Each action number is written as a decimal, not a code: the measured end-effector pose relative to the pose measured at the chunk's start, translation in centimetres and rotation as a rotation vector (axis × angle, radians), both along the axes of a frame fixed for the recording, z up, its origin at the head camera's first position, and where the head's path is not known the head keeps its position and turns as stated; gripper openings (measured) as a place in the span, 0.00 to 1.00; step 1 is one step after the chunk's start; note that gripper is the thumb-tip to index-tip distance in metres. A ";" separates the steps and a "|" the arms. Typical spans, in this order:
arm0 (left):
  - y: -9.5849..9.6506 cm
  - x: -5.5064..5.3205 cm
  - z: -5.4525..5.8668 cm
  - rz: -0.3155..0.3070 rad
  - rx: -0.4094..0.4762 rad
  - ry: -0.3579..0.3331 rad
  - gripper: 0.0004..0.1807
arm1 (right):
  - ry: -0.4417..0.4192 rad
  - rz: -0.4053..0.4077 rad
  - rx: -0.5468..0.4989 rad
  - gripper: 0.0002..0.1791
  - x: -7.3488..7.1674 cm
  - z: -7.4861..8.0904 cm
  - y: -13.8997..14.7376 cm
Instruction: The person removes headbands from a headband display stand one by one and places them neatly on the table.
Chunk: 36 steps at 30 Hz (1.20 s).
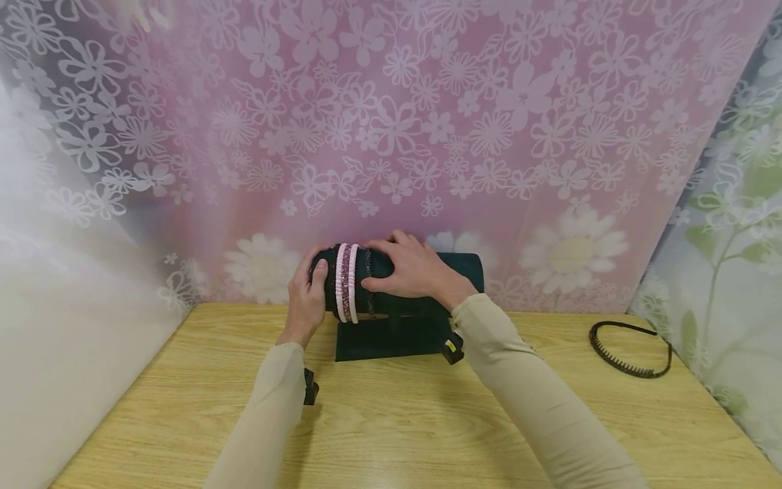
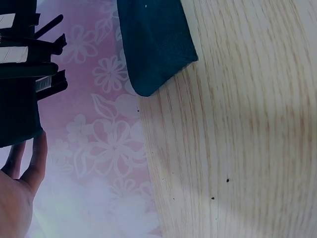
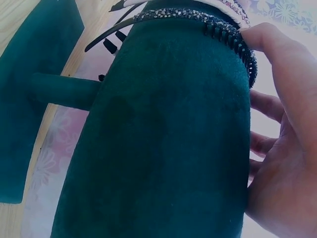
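Note:
A dark green velvet headband stand (image 1: 462, 266), a thick roll on a flat base (image 1: 366, 341), stands near the back of the table. My left hand (image 1: 305, 299) grips the roll's left end, thumb in front; in the left wrist view its fingers (image 2: 37, 158) lie against that end. Pink headbands (image 1: 339, 288) and a glittery one (image 1: 346, 278) sit over the roll beside that hand. To their right is a black toothed headband with sparkling stones (image 3: 173, 14). My right hand (image 1: 411, 268) reaches over the roll and holds this black headband, thumb tip on its toothed edge.
Another black toothed headband (image 1: 629, 370) lies on the wooden table (image 1: 391, 421) at the right. A pink flowered curtain (image 1: 391, 136) hangs right behind the stand, with pale curtains (image 1: 739, 238) at the sides.

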<state>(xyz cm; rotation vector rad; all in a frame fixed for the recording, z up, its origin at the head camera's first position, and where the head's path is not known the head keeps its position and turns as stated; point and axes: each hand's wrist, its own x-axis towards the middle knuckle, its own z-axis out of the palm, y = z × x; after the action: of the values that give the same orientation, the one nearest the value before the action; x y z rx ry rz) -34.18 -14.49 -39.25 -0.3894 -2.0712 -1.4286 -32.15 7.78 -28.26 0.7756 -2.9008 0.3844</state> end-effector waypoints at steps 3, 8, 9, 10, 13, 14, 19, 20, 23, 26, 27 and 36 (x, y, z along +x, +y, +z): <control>0.0 0.0 0.0 0.001 -0.002 0.003 0.24 | 0.006 0.001 0.007 0.42 0.1 0.1 0.2; -0.1 -0.1 -0.1 0.003 -0.012 0.014 0.24 | 0.011 0.008 0.002 0.43 0.3 0.2 0.6; -0.1 -0.1 -0.1 0.005 -0.014 0.015 0.24 | 0.012 0.009 0.000 0.43 0.3 0.1 0.6; -0.1 -0.1 -0.1 0.003 -0.015 0.019 0.24 | 0.013 0.010 -0.001 0.43 0.4 0.1 0.7; -0.1 -0.1 -0.2 0.003 -0.016 0.023 0.25 | 0.012 0.010 0.000 0.43 0.4 0.0 0.8; -0.1 -0.1 -0.2 0.003 -0.017 0.023 0.25 | 0.013 0.009 0.002 0.43 0.4 0.0 0.9; -0.1 0.0 -0.2 0.006 -0.021 0.014 0.25 | 0.014 0.002 0.010 0.44 0.4 -0.1 1.2; -0.1 0.0 -0.2 0.006 -0.022 0.011 0.25 | 0.014 0.001 0.009 0.44 0.5 0.0 1.3; -0.1 0.1 -0.1 0.006 -0.021 0.006 0.25 | 0.009 -0.003 0.008 0.44 0.6 0.0 1.5; 0.0 0.1 0.0 0.008 -0.020 0.005 0.25 | 0.006 -0.004 0.008 0.44 0.8 0.1 1.7; 0.0 0.2 0.0 0.007 -0.019 0.006 0.24 | 0.006 -0.005 0.011 0.44 0.8 0.1 1.8; 0.0 0.2 -0.1 0.010 -0.024 0.002 0.25 | 0.018 -0.008 0.026 0.44 1.0 0.1 2.2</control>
<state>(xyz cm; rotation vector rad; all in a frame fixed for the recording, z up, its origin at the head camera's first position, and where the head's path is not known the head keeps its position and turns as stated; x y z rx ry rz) -33.96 -14.50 -39.31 -0.3897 -2.0874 -1.3982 -31.17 10.00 -28.21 0.7663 -2.8971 0.3382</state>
